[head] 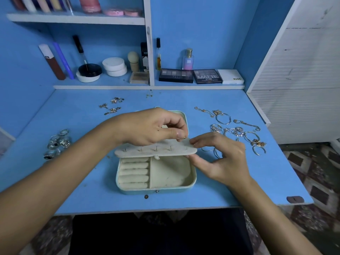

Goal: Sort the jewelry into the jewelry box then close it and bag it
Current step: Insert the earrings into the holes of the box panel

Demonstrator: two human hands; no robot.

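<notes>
The left hand [152, 126] pinches a tiny, barely visible earring [184, 138] over the jewelry box's [156, 173] flap [156, 150], hiding the lid behind; the right hand [219, 157] grips the flap's edge beside it.

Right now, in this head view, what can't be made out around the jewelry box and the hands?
- Small gold piece pinched by the left hand: too small to identify.
- Lid of the pale blue jewelry box: mostly hidden behind the left hand and the cream earring flap.
- Silver hoops beside the box: partly covered by the right hand.
- Silver rings at the table's left: blurred.
</notes>
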